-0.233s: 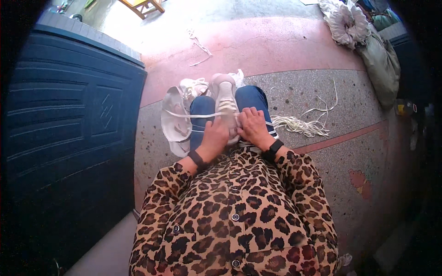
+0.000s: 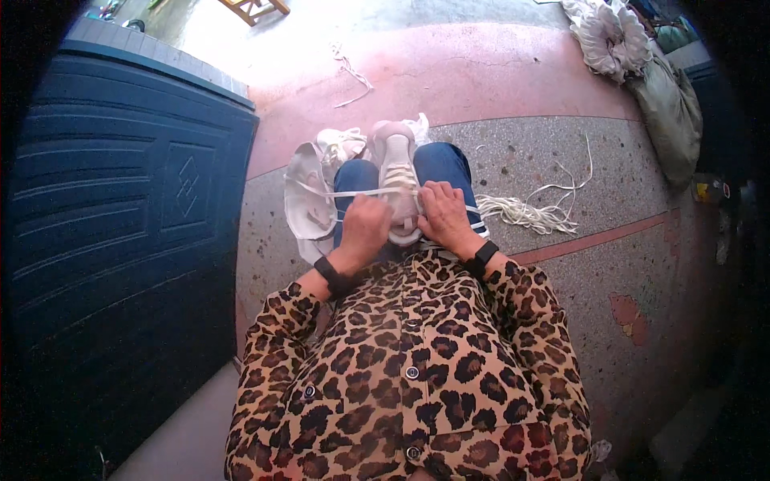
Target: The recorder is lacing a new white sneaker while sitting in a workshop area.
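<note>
A pale pinkish-white sneaker (image 2: 399, 148) rests between my knees, toe pointing away from me, with cream laces (image 2: 398, 177) partly threaded across its front. From the upper laces, a flat white shoelace (image 2: 353, 193) stretches left across my knee. My left hand (image 2: 366, 227) is closed at the sneaker's left side near the ankle opening; what its fingers hold is hidden. Curled over the right edge, my right hand (image 2: 446, 215) grips the sneaker near the eyelets. More white lace lies over my right knee.
By my left knee are a white shoe piece (image 2: 303, 192) and another laced white shoe (image 2: 341, 144). A heap of white laces (image 2: 525, 212) lies on the floor at right. A blue panelled door (image 2: 128, 200) stands left; a full sack (image 2: 666, 112) leans at far right.
My left hand has moved slightly left, away from the sneaker, and its fingers have curled in. My right hand stays on the sneaker's right edge. The view has shifted a little.
</note>
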The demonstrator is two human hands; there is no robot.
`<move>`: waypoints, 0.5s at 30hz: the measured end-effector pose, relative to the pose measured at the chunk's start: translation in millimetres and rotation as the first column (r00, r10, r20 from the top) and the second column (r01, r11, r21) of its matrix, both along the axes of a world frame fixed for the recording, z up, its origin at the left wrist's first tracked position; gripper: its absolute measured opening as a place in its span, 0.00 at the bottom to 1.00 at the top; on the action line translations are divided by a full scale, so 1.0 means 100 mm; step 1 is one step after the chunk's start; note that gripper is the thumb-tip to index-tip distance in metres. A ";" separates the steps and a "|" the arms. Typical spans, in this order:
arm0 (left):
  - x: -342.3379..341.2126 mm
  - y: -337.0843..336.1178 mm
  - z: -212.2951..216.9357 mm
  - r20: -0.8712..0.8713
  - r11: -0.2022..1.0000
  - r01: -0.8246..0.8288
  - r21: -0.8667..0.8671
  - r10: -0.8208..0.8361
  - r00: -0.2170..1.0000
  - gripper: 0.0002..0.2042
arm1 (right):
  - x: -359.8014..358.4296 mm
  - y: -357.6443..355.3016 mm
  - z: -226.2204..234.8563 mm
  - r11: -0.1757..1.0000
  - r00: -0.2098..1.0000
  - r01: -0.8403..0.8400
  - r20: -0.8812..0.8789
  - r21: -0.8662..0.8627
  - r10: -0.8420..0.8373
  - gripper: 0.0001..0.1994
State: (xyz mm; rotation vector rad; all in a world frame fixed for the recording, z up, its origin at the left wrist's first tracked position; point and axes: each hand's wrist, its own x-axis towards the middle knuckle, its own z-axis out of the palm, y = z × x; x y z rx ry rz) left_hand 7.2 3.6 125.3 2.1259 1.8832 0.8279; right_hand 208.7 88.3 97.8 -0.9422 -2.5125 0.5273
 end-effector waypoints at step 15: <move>-0.05 0.42 -0.14 -0.029 0.973 -0.068 -0.219 0.063 0.998 0.06 | -0.34 0.36 0.13 0.990 0.991 -0.135 -0.022 -0.051 0.134 0.10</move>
